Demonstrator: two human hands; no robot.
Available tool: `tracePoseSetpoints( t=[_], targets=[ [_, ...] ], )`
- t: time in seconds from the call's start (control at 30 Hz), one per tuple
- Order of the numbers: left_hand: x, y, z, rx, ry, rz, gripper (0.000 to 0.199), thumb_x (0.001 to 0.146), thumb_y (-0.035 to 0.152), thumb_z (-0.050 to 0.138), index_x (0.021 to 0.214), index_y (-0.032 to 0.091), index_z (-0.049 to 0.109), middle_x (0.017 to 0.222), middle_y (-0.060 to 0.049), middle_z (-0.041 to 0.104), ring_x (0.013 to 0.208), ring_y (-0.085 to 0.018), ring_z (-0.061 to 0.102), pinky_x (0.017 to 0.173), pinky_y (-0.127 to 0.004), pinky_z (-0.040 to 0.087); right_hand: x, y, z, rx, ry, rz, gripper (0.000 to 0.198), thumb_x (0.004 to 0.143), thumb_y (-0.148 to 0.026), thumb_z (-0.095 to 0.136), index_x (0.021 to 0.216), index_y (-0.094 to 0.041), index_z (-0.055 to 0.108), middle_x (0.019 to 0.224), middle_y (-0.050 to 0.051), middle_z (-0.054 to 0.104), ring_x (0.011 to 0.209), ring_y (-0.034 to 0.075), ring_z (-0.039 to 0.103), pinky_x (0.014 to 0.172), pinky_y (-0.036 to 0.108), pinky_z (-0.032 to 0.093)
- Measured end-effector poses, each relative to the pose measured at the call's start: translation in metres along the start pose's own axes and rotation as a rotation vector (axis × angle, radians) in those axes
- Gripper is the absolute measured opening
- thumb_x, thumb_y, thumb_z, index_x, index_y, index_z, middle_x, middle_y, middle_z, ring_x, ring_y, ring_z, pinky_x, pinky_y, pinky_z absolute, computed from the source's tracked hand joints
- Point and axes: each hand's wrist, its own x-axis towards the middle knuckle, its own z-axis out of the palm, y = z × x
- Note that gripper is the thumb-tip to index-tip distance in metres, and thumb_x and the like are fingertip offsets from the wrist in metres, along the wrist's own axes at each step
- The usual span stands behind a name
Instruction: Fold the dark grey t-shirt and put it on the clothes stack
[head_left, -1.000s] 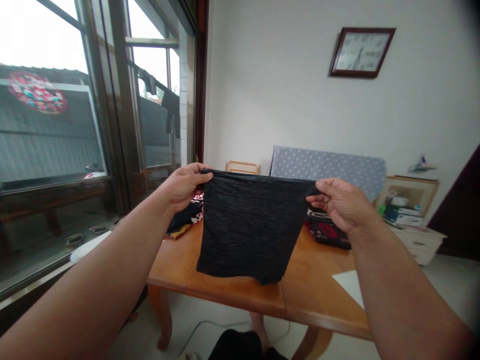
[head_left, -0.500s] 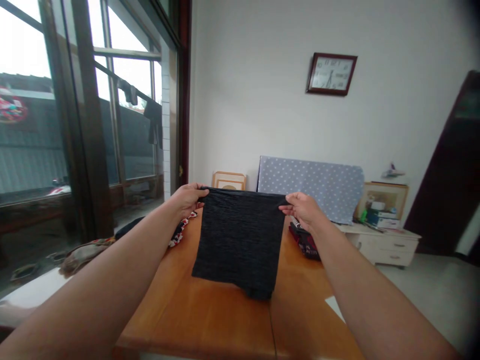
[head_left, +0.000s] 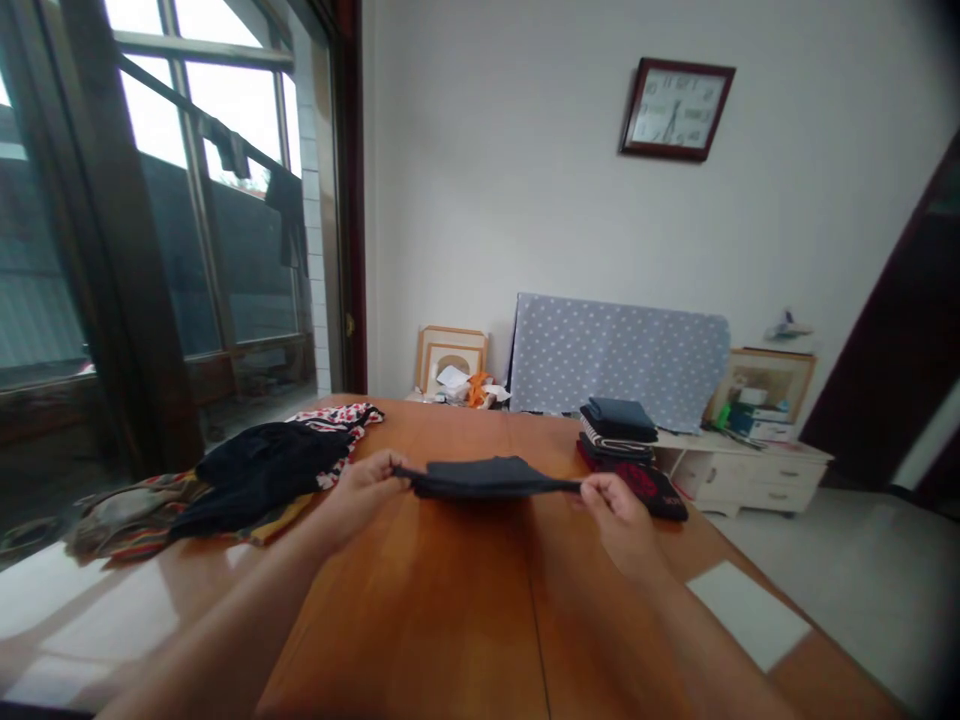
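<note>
A dark grey garment (head_left: 484, 476) lies nearly flat just above the wooden table (head_left: 450, 600), stretched between my two hands. My left hand (head_left: 364, 488) pinches its left edge. My right hand (head_left: 611, 505) pinches its right edge. Both forearms reach out over the tabletop from the bottom of the view.
A heap of loose clothes (head_left: 255, 465), black and patterned, lies at the table's left. A stack of folded clothes (head_left: 622, 445) sits at the far right. A white sheet (head_left: 750, 625) lies near the right edge. Beyond stand a dotted board (head_left: 619, 355), picture frames and a low cabinet (head_left: 750, 475).
The garment hung upright from my raised hands before. Both hands have come down toward the table and the cloth now lies almost flat. The view has moved in over the table.
</note>
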Motion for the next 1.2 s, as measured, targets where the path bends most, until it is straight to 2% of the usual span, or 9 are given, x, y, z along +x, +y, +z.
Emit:
tracePoseSetpoints(
  t=[0.1,0.17,0.3,0.5,0.67,0.9,1.1,1.2],
  targets=[
    [-0.057,-0.039,0.008,0.061,-0.101,-0.106,0.015,0.083,0.03,0.065,0.092,0.018,0.066,0.101,-0.007,0.072,0.098,-0.022,0.065,0.091,-0.036,0.048,-0.066,0.027,-0.009,-0.124,-0.165,0.091,0.037,0.093,-0.054,0.05,0.104,-0.021,0.061,0.1,0.007,0.069,0.096,0.022,0.065,0.092,0.036,0.049],
    [-0.085,-0.055,0.009,0.106,-0.155,-0.128,0.014,0.084,0.029,0.063,0.094,0.019,0.066,0.103,-0.007,0.072,0.103,-0.024,0.065,0.097,-0.039,0.046,-0.099,0.033,-0.015,-0.19,-0.249,0.146,0.038,0.094,-0.055,0.048,0.103,-0.021,0.062,0.1,0.007,0.07,0.097,0.023,0.065,0.092,0.036,0.049],
    [-0.116,-0.06,0.009,0.185,-0.211,-0.107,0.013,0.086,0.023,0.055,0.096,0.023,0.063,0.111,-0.005,0.071,0.115,-0.023,0.062,0.107,-0.041,0.04,-0.136,0.029,-0.023,-0.266,-0.307,0.182,0.036,0.094,-0.054,0.047,0.103,-0.023,0.064,0.119,0.009,0.068,0.116,0.025,0.059,0.103,0.039,0.043],
    [-0.133,-0.045,0.016,0.304,-0.21,-0.067,0.021,0.076,0.012,0.048,0.09,0.022,0.059,0.111,-0.004,0.071,0.115,-0.021,0.062,0.104,-0.038,0.044,-0.157,0.021,-0.029,-0.315,-0.376,0.143,0.033,0.095,-0.051,0.047,0.097,-0.024,0.065,0.127,0.009,0.065,0.121,0.024,0.058,0.107,0.04,0.041],
    [-0.149,-0.046,0.018,0.381,-0.196,-0.027,0.024,0.073,0.011,0.046,0.089,0.023,0.061,0.106,-0.003,0.072,0.112,-0.021,0.064,0.103,-0.035,0.045,-0.166,0.021,-0.032,-0.383,-0.353,0.064,0.032,0.093,-0.05,0.05,0.09,-0.023,0.067,0.126,0.011,0.066,0.123,0.026,0.056,0.107,0.042,0.04],
    [-0.167,-0.044,0.028,0.383,-0.088,-0.013,0.01,0.079,0.029,0.059,0.085,0.023,0.065,0.101,-0.005,0.073,0.116,-0.027,0.062,0.104,-0.037,0.043,-0.171,0.018,-0.022,-0.448,-0.3,-0.008,0.034,0.088,-0.051,0.052,0.081,-0.022,0.068,0.116,0.011,0.07,0.118,0.028,0.059,0.103,0.043,0.042],
    [-0.175,-0.036,0.03,0.445,-0.098,0.027,0.018,0.081,0.039,0.06,0.084,0.024,0.069,0.102,-0.005,0.073,0.124,-0.03,0.058,0.107,-0.037,0.039,-0.182,0.014,-0.01,-0.502,-0.187,-0.062,0.038,0.089,-0.053,0.049,0.082,-0.022,0.068,0.112,0.012,0.071,0.115,0.027,0.06,0.102,0.04,0.042],
    [-0.177,-0.034,0.032,0.449,-0.084,0.03,0.022,0.078,0.042,0.063,0.084,0.023,0.07,0.096,-0.005,0.073,0.117,-0.032,0.06,0.105,-0.038,0.041,-0.189,0.015,-0.007,-0.501,-0.099,-0.075,0.039,0.089,-0.055,0.048,0.083,-0.022,0.066,0.108,0.012,0.071,0.111,0.028,0.062,0.099,0.039,0.044]
  ],
)
